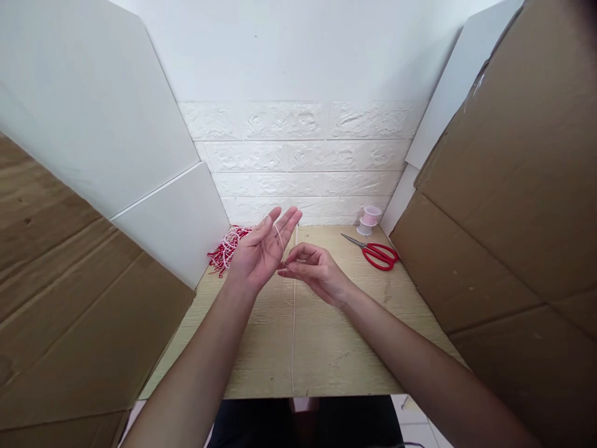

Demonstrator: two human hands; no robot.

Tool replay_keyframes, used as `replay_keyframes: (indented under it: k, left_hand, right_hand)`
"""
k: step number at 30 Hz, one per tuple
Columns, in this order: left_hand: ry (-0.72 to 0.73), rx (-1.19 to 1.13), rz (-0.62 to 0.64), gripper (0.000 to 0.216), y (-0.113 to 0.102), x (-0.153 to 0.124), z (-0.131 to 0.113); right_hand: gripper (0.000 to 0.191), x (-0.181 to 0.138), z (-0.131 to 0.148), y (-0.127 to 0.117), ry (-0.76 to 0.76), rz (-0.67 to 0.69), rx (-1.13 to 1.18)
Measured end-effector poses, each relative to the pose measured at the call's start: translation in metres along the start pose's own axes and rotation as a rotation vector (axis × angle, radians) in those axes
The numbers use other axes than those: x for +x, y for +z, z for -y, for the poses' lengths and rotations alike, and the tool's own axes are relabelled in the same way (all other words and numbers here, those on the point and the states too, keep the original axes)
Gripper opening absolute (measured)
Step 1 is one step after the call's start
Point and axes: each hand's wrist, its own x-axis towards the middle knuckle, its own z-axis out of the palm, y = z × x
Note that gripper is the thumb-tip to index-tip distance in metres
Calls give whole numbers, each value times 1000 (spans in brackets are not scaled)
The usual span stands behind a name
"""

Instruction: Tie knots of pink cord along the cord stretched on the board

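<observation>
On either side of the work area stand big sheets of brown cardboard (513, 186), with white panels (93, 106) leaning inside them and a white brick-pattern wall (298, 155) at the back. Between them lies a pale wooden surface (336, 348). Above its middle the left hand (259, 252) is held palm up, its grip apart with the fingers stretched and slightly spread. The right hand (314, 270) is just beside it, its grip closed, thumb and fingertips pinched together on a white thread (293, 336). That thread runs over the left hand's fingers, passes through the right hand's pinch, and drops in a straight line across the surface to its near edge. A tangled heap of red and white string (226, 247) lies at the back left, partly behind the left hand. Red-handled scissors (375, 252) lie flat at the back right, blades closed, and just beyond them a small pink spool (369, 219) stands against the wall.
</observation>
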Motion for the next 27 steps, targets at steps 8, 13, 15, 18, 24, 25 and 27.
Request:
replay_keyframes:
  k: [8, 13, 15, 18, 24, 25, 27]
  left_hand:
    - [138, 290, -54, 21, -18, 13, 5]
    - [210, 991, -269, 28, -28, 12, 9]
    - [421, 1297, -253, 24, -30, 8, 11]
    - [644, 1583, 44, 12, -31, 1, 17]
    - [593, 2020, 600, 27, -32, -4, 39]
    - [603, 2073, 625, 30, -32, -4, 42]
    - [642, 2154, 662, 30, -34, -2, 47]
  right_hand:
    - [21, 4, 4, -5, -30, -141, 91]
    - [19, 9, 15, -21, -75, -287, 256]
    - [18, 11, 19, -28, -88, -332, 313]
    - [19, 13, 25, -37, -59, -417, 388]
    - [22, 12, 32, -45, 77, -486, 512]
    - [22, 12, 32, -44, 97, -480, 517]
    - [22, 12, 33, -41, 130, -468, 514]
